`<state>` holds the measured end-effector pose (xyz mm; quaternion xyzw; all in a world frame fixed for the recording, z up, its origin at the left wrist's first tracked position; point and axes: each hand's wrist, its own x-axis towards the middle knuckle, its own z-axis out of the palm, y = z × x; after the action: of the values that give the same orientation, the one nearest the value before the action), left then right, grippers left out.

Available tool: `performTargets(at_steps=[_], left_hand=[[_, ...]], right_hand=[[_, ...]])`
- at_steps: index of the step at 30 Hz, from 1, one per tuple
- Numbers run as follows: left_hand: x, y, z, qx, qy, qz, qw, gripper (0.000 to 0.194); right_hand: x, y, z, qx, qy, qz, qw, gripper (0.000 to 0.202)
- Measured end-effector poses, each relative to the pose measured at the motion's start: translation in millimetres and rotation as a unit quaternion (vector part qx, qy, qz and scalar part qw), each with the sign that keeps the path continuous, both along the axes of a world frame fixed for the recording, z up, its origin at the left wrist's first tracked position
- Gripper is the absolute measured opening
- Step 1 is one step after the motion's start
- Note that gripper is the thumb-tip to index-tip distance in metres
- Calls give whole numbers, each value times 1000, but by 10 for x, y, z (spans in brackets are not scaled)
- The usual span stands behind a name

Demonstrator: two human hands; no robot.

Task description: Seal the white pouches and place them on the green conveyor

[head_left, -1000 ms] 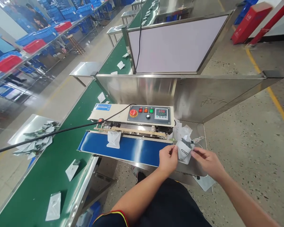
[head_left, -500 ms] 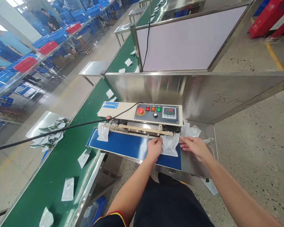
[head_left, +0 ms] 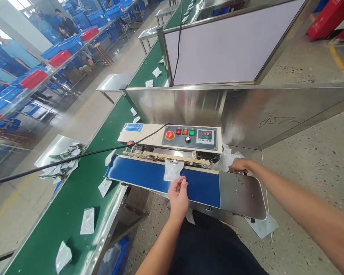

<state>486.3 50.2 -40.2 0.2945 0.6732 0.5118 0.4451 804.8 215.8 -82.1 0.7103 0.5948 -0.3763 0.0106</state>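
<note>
A sealing machine with buttons and a red digital display stands over a blue belt. One clear-white pouch hangs from the machine's sealing strip onto that belt, near its middle. Just below the pouch is my left hand, palm up with fingers curled and apart, holding nothing. My right hand reaches to the pile of clear pouches beside the machine's right end; its fingers are partly hidden there, so its grip cannot be made out.
A green conveyor with scattered pouches runs along the left. Silvery packets are heaped on a side tray. A black cable crosses in front of the machine. Behind it rises a metal partition. People stand at far tables with blue and red bins.
The pouch between my hands has slid left along the strip. My left hand has dropped back from it; my right hand has moved to the pile. Another pouch has left the belt's left end.
</note>
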Motion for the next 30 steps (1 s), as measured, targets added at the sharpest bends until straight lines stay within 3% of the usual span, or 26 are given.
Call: performTargets(at_steps=[3,5,7,10,13,16,21,27,30], left_hand=[[92,19,-39,-3,4,-39,999,48],[238,78,-24,21,22,-103,994,43],[448,180,39,82,59,-187,977,37],[792,367,173,221,138,-292,920,37],[1033,489,241,329,179,-377,847,42],[1104,479,200,356,171,-434,810,38],[1046,323,18,375,177,-457,787,39],[1036,269,-197,307,185,-443,821,41],[1053,274,-222,288,172,-418,844,40]], right_hand=[[226,184,278,-117,4,-23,993,30],[363,275,520,-143,30,-30,989,44],[437,250,775,-148,75,-25,986,44],[421,-40,1101,-171,153,2,973,28],[324,-475,1270,-216,263,10,940,28],[247,-874,1242,-202,355,-80,910,38],[167,-1331,941,-131,405,-227,876,55],[-55,-1635,691,-34,485,-332,808,57],[-134,-1737,577,49,485,-323,811,49]])
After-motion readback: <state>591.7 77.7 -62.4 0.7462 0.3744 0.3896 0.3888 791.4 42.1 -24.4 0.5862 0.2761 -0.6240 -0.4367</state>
